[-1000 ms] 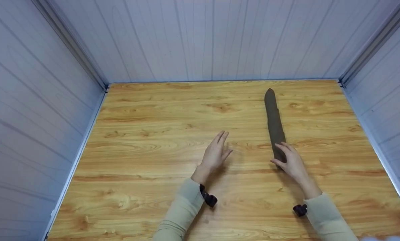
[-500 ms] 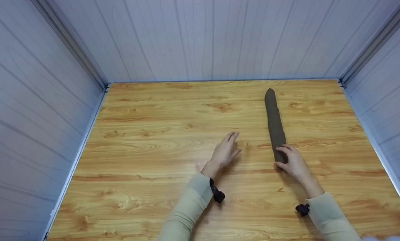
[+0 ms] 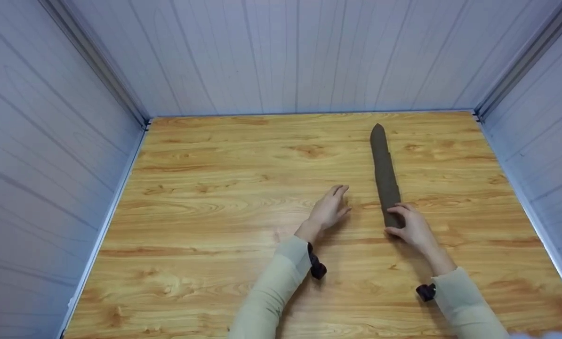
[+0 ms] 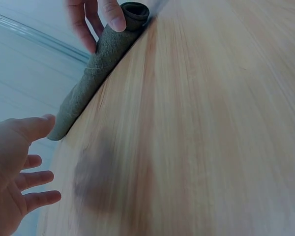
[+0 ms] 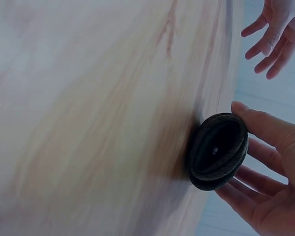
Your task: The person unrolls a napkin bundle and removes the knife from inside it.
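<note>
A long dark olive-brown rolled cloth (image 3: 384, 174) lies lengthwise on the right half of the table, its pointed end away from me. My right hand (image 3: 413, 229) grips its near end, thumb on one side and fingers on the other. Seen from the right wrist, the layered, hollow end of the roll (image 5: 206, 173) sits between the thumb and fingers of that hand (image 5: 278, 162). My left hand (image 3: 326, 210) hovers to the left of the roll with fingers extended and holds nothing. In the left wrist view, its spread fingers (image 4: 38, 180) are apart from the cloth.
The wood-grain table (image 3: 205, 273) is bounded by a pale panelled back wall (image 3: 281, 56) and two side walls, the left wall (image 3: 41, 155) and the right wall (image 3: 544, 155). Each wrist carries a small dark camera, one being the left wrist camera (image 3: 317, 267).
My left hand has moved rightward toward the roll. My right hand has shifted slightly toward me and closed around the roll's near end. The cloth lies where it was.
</note>
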Demonstrator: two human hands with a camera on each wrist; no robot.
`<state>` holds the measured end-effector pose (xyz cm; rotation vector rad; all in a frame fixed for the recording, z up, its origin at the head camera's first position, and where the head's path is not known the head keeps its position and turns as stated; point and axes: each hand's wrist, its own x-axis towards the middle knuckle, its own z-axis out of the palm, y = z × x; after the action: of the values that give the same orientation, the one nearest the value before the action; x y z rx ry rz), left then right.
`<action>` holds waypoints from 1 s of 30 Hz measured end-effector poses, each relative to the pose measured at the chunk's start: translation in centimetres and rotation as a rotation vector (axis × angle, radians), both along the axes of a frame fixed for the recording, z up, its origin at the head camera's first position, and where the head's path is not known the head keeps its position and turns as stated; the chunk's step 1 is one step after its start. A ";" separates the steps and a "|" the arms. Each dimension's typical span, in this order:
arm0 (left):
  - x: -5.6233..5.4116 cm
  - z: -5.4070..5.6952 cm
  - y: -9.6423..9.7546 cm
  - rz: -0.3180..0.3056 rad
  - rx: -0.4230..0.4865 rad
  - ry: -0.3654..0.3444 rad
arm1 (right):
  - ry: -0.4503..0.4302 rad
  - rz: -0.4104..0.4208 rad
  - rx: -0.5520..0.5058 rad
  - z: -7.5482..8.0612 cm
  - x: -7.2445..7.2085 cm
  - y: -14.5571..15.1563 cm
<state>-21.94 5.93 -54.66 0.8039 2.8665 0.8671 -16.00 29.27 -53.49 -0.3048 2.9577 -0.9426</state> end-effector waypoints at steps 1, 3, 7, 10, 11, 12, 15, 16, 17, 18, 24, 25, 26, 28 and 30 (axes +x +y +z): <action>-0.1 0.0 0.2 -0.003 -0.006 0.001 | 0.003 0.003 -0.002 0.0 0.0 0.1; -0.3 0.1 0.7 -0.010 -0.016 0.001 | 0.008 0.007 -0.004 0.0 0.0 0.2; -0.7 0.2 1.6 -0.033 -0.022 0.005 | 0.016 0.008 -0.006 -0.2 -0.1 0.4; -1.0 0.3 2.4 -0.050 -0.029 0.001 | 0.027 0.006 -0.013 -0.4 -0.1 0.5; -1.1 0.4 2.6 -0.053 -0.034 -0.002 | 0.036 0.006 -0.017 -0.4 -0.1 0.6; -1.2 0.4 2.8 -0.058 -0.035 -0.007 | 0.045 0.007 -0.023 -0.5 -0.1 0.6; -1.4 0.4 3.4 -0.067 -0.041 -0.031 | 0.073 0.013 -0.036 -0.6 -0.1 0.8; -1.4 0.5 3.5 -0.069 -0.042 -0.035 | 0.081 0.013 -0.040 -0.7 -0.1 0.9; -1.5 0.5 3.6 -0.070 -0.043 -0.040 | 0.086 0.013 -0.043 -0.7 -0.1 0.9; -1.5 0.5 3.8 -0.071 -0.042 -0.048 | 0.086 0.013 -0.045 -0.7 -0.1 0.9; -1.7 0.6 4.6 -0.078 -0.054 -0.078 | 0.086 -0.002 -0.061 -0.8 -0.1 1.0; -1.7 0.6 4.8 -0.079 -0.059 -0.081 | 0.092 -0.004 -0.065 -0.8 -0.1 1.0; -1.8 0.6 4.9 -0.079 -0.062 -0.083 | 0.099 -0.007 -0.067 -0.9 -0.1 1.1; -1.8 0.7 5.2 -0.078 -0.066 -0.091 | 0.117 -0.011 -0.074 -1.1 -0.1 1.1; -1.8 0.8 5.4 -0.081 -0.065 -0.101 | 0.140 -0.013 -0.086 -1.3 -0.1 1.2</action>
<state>-23.75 11.36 -53.90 0.8379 2.7384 0.7775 -16.06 30.46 -54.74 -0.3698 3.0524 -1.0966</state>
